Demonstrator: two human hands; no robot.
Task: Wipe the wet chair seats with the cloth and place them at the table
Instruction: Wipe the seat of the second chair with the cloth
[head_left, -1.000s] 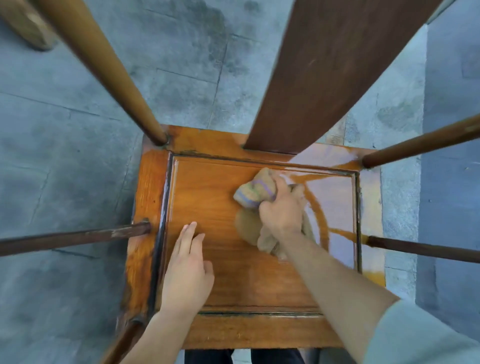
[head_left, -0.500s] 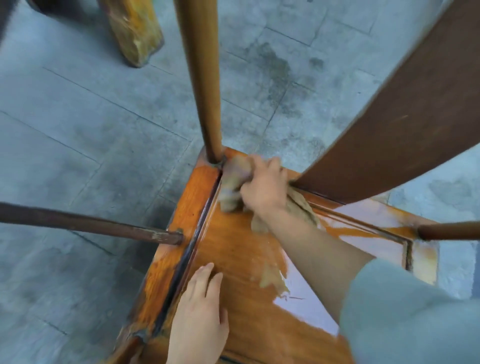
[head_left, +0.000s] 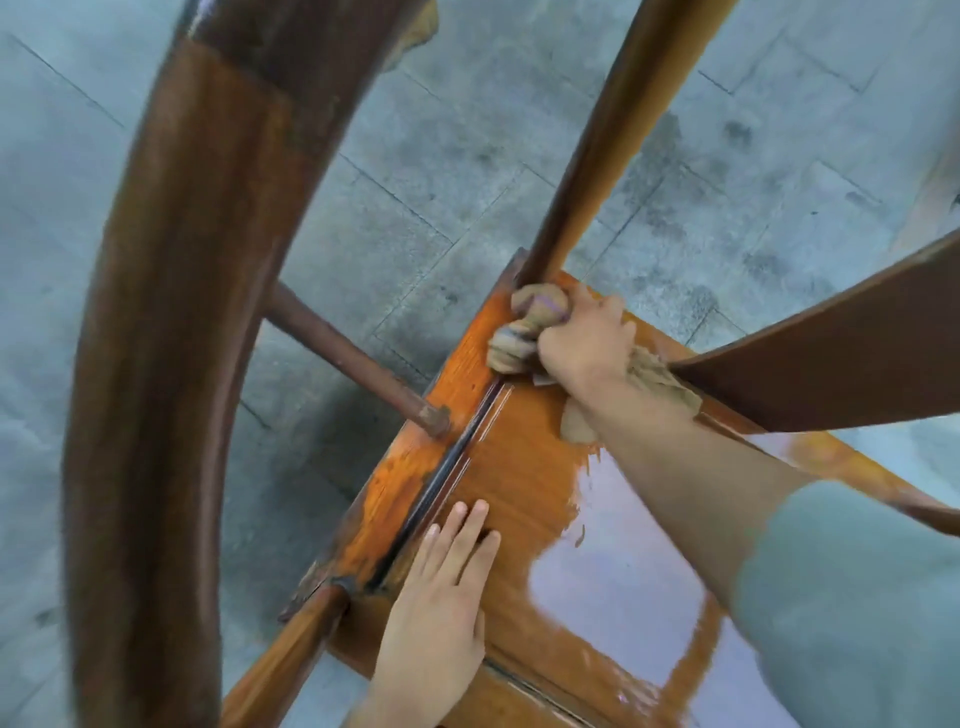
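Right grip (head_left: 584, 345) is clenched on the soft, soaked cloth (head_left: 524, 332) at the seat (head_left: 519, 467) corner w/ left grip (head_left: 447, 587) flat, released; chair looks heavy, stiff, slippery, so take its arm rail (head_left: 171, 312), not the wet wood.

two bare hands, left hand (head_left: 441, 597) and forearm uncovered (no sleeve visible), right arm in pale grey-green sleeve (head_left: 852, 613)
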